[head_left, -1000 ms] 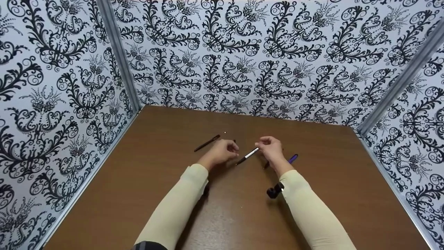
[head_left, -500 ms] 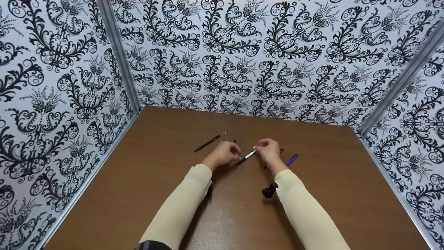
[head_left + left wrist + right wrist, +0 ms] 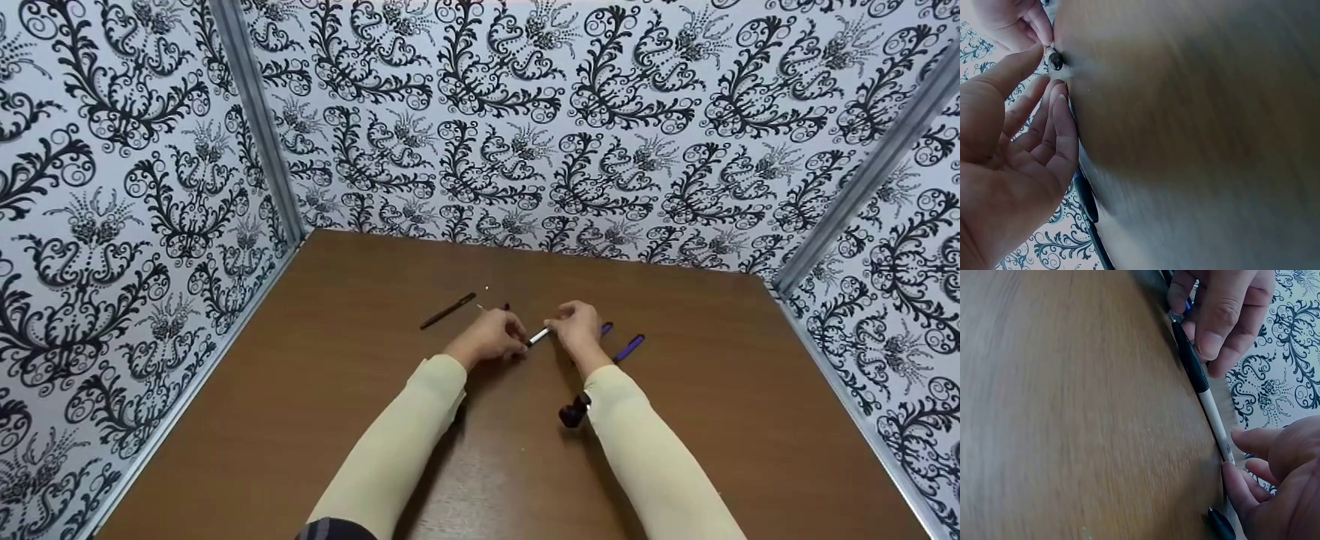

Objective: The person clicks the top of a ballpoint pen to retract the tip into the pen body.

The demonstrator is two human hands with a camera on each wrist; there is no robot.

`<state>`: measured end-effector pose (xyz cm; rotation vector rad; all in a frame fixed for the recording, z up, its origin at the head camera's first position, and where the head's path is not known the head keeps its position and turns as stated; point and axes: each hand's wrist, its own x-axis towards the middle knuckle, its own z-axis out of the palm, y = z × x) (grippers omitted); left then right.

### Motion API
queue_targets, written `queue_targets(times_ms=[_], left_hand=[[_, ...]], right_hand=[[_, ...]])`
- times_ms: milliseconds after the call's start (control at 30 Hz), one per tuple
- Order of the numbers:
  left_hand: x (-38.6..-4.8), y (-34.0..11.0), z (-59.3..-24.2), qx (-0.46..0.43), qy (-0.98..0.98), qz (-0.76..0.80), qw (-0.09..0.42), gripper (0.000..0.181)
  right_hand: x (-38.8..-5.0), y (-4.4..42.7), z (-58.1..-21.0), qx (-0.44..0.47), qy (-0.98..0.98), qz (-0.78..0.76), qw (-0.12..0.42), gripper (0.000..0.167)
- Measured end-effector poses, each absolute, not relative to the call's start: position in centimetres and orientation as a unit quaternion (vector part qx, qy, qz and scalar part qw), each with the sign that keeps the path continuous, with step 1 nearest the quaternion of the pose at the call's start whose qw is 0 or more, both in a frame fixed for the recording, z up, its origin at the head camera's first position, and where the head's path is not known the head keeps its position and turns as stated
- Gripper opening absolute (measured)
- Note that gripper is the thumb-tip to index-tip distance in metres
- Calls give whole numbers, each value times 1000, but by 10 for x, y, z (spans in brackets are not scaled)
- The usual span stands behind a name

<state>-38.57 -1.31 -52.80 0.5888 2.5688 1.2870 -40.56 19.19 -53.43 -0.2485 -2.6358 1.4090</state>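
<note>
A white ballpoint pen with a black grip (image 3: 1192, 363) lies slanted low on the brown table between the hands. My right hand (image 3: 579, 330) pinches its rear end, thumb and forefinger on either side of the white barrel. At the black grip end, my left hand (image 3: 491, 335) has its thumb beside the grip and its fingers loosely spread around the tip. In the left wrist view a gap shows between the pen tip (image 3: 1056, 61) and those fingers. The left hand covers the tip in the head view.
A dark pen (image 3: 448, 310) lies left of the left hand; another pen's end (image 3: 505, 306) shows behind that hand. Right of the right hand lie a blue-purple pen (image 3: 628, 349) and a partly hidden one (image 3: 606, 328). Patterned walls (image 3: 510, 150) enclose the table.
My left hand has moved right and slightly nearer to the pen's grip, covering its tip. The right hand has shifted slightly left and down, uncovering more of the blue-purple pens.
</note>
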Motion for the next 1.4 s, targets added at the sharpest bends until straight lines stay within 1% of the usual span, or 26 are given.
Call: queue_targets(times_ms=[300,500,667,733,900,1067,1233,1400], left_hand=[[-385,-10,-530,195,875,430,103,21],[-385,-8,-529,200,882,416,100,24],[-388,-7,-528,215,908,353,68,18],[-389,-6,-528,217,916,334,57,16],[-389,-4,-528,202,919,336,52,13],[-389,-3,-530,193,919,339,53,13],[-389,-4,-531,185,916,354,51,14],[-389,-5,-530,179,904,384,61,13]], right_hand=[[-411,193,-540,-75,-888,445,83,41],[-429,202,-558,-69,-891,439,97,32],[-426,200,-552,-69,-890,440,94,29],[-427,199,-553,-70,-892,435,101,26],[-433,201,-560,-76,-891,434,111,23],[-413,194,-542,-86,-876,464,95,28],[-407,192,-540,-87,-854,503,101,33],[-405,191,-540,-93,-809,571,104,40]])
